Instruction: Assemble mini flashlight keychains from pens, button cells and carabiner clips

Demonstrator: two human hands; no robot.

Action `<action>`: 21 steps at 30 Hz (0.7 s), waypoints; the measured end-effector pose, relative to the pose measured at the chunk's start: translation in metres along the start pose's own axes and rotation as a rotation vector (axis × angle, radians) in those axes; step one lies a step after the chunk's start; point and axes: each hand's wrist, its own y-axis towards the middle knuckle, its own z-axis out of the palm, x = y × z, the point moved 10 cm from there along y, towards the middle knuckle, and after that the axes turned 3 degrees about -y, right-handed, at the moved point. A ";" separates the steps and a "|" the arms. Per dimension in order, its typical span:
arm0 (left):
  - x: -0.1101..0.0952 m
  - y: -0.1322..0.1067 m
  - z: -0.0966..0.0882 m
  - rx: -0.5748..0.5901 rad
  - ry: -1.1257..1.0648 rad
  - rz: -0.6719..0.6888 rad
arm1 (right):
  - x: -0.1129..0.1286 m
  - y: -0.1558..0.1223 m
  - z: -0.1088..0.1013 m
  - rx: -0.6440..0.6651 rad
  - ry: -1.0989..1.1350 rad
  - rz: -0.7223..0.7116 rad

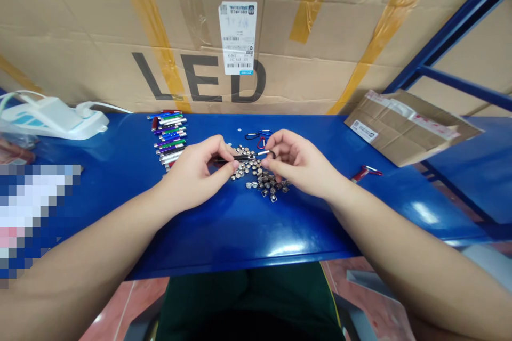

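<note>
My left hand [202, 168] and my right hand [294, 162] are both closed on one small dark pen-shaped tube [242, 157], held level between them just above the blue table [240, 224]. The left pinches its dark end, the right its silver end. Under the hands lies a heap of several small round silver button cells [262, 176]. A row of several coloured pen-shaped tubes [170, 136] lies to the left of my left hand. Blue and red carabiner clips [259, 138] lie just behind the hands.
A large cardboard box marked LED [200, 80] forms the back wall. A flattened carton [408, 128] lies at the right, with a red clip [365, 172] near it. A white device [52, 117] sits at the far left. Blue shelf bars [460, 26] rise at the right.
</note>
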 end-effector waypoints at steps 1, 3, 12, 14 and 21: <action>-0.003 0.000 0.000 0.000 0.012 0.021 | 0.002 0.001 -0.003 -0.019 0.009 -0.019; -0.005 0.000 0.002 0.027 0.032 0.024 | 0.007 0.002 -0.006 -0.042 0.007 -0.069; -0.021 -0.003 0.027 0.223 0.212 0.184 | 0.016 0.000 0.007 -0.002 -0.011 -0.174; -0.019 -0.002 0.028 0.227 0.224 0.170 | 0.011 0.001 0.008 -0.001 0.035 -0.140; -0.007 -0.001 0.033 0.253 0.172 0.061 | 0.005 0.002 0.006 -0.057 0.111 -0.100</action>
